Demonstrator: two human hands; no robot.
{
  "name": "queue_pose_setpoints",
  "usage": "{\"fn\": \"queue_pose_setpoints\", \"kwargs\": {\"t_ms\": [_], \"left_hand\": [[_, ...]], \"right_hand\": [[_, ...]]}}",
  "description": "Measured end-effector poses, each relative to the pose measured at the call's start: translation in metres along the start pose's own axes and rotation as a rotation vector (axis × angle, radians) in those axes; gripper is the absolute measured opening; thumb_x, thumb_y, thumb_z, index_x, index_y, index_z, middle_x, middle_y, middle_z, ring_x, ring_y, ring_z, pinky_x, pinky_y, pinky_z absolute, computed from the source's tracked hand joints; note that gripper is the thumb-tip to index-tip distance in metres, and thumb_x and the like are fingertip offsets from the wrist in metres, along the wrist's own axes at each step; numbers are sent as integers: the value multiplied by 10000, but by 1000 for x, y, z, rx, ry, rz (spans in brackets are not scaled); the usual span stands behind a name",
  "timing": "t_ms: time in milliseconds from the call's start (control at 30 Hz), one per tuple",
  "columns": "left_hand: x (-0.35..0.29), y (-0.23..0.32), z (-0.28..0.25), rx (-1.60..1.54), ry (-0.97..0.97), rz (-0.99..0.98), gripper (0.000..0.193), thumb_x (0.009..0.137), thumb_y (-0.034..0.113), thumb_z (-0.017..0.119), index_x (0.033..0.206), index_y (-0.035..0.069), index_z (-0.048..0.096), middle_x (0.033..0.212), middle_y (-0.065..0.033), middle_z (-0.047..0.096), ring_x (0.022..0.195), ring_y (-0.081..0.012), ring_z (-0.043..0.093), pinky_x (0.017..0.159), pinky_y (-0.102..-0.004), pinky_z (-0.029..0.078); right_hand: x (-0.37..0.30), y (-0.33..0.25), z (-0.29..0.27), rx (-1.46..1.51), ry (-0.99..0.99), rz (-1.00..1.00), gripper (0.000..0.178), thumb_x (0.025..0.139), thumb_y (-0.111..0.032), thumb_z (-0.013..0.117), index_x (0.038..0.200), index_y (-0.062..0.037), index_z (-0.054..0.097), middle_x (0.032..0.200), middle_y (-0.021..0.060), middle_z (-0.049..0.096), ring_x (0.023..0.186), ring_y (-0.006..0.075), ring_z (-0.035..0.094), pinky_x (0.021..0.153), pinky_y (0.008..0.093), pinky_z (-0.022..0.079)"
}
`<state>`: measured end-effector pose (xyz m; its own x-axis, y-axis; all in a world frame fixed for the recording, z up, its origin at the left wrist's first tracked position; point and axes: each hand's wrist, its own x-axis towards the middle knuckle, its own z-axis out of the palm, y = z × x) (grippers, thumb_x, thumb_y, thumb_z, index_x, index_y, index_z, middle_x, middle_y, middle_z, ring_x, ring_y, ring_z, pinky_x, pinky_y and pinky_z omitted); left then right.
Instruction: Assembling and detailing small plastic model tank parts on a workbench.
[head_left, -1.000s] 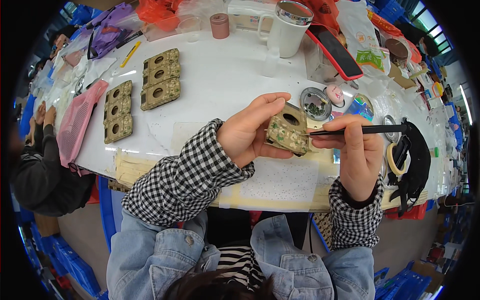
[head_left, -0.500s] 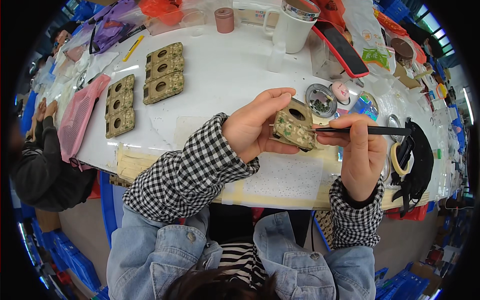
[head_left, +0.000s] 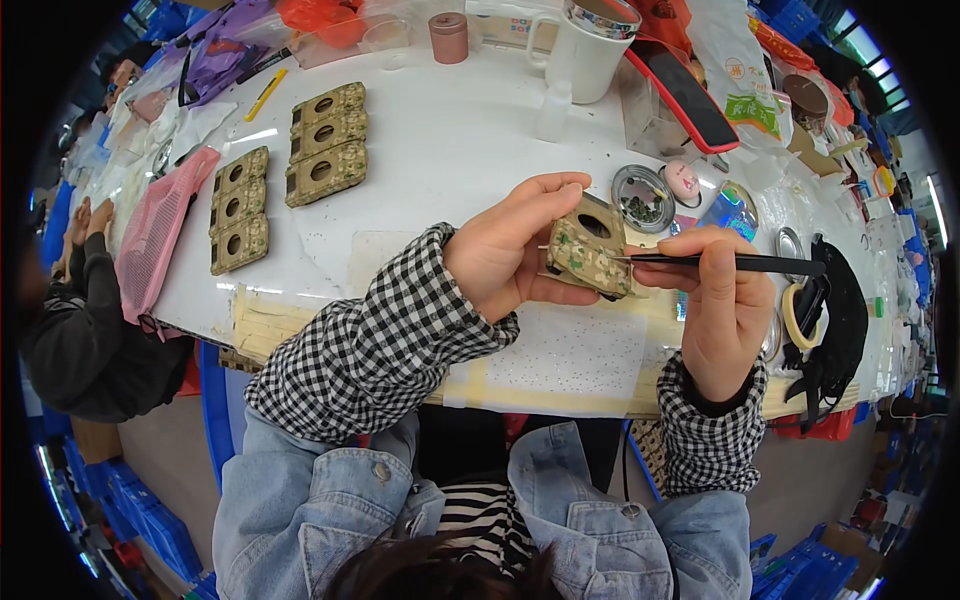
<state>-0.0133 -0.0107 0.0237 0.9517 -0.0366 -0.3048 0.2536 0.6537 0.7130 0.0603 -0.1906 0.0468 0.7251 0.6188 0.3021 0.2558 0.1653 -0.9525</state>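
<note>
A camouflage-patterned case (head_left: pixel 577 262) with a dark oval opening is gripped in my left hand (head_left: pixel 510 250), tilted above the table. My right hand (head_left: pixel 722 300) pinches black tweezers (head_left: pixel 745 262) whose tips point left and meet the case's right edge; whether they hold anything is too small to tell. Just beyond the case, a round clear dish (head_left: pixel 618 184) holds small dark green bits. Farther left on the white table (head_left: pixel 440 130), similar camouflage cases lie side by side in two rows, one row (head_left: pixel 240 212) nearer and another (head_left: pixel 328 146) beyond it.
At the back stand a white mug (head_left: pixel 578 66), a small translucent bottle (head_left: pixel 553 110) and a red-framed phone (head_left: pixel 685 95). A pink mesh bag (head_left: pixel 160 240) lies at left, near another person's hands (head_left: pixel 92 218). At right are a tape roll (head_left: pixel 803 313) and black cloth (head_left: pixel 838 330).
The case in my left hand has tilted very slightly. The tweezers remain at its right edge, and both hands stay almost where they were.
</note>
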Motion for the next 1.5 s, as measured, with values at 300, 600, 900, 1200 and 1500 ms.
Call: {"fn": "queue_pose_setpoints", "kwargs": {"t_ms": [300, 600, 900, 1200, 1500], "left_hand": [[0, 1, 0, 1, -12, -1, 464, 946, 355, 399, 1325, 101, 315, 1180, -112, 512, 948, -209, 626, 683, -314, 591], [0, 0, 0, -11, -5, 1, 458, 945, 350, 400, 1320, 99, 319, 1167, -116, 526, 941, -215, 630, 685, -314, 591], [0, 0, 0, -6, 6, 7, 461, 943, 355, 405, 1321, 103, 324, 1171, -118, 523, 946, -216, 630, 683, -317, 592], [6, -2, -10, -213, 35, 19, 376, 955, 338, 398, 1253, 110, 392, 1113, -169, 568, 973, -320, 612, 714, -297, 581], [8, -2, -14, -301, 37, 36, 347, 951, 332, 417, 1203, 93, 420, 1093, -179, 573, 961, -332, 613, 716, -285, 581]], "right_hand": [[0, 0, 0, -14, 0, -14, 340, 972, -205, 397, 919, 77, 579, 862, 122, 617, 796, 188, 655, 730, 258, 537], [0, -1, 0, -40, -3, -25, 332, 973, -191, 392, 920, 79, 579, 864, 121, 616, 799, 189, 654, 731, 257, 534], [0, -1, 0, -27, 0, -13, 331, 972, -194, 393, 930, 79, 576, 882, 128, 614, 798, 198, 656, 732, 263, 537], [4, 9, -7, 55, 155, -156, 404, 985, -271, 333, 1103, 83, 488, 979, 176, 595, 884, 251, 637, 768, 329, 547], [1, 7, -6, -63, 174, -155, 301, 974, -213, 388, 1050, 52, 509, 872, 139, 619, 828, 198, 632, 747, 297, 528]]}}
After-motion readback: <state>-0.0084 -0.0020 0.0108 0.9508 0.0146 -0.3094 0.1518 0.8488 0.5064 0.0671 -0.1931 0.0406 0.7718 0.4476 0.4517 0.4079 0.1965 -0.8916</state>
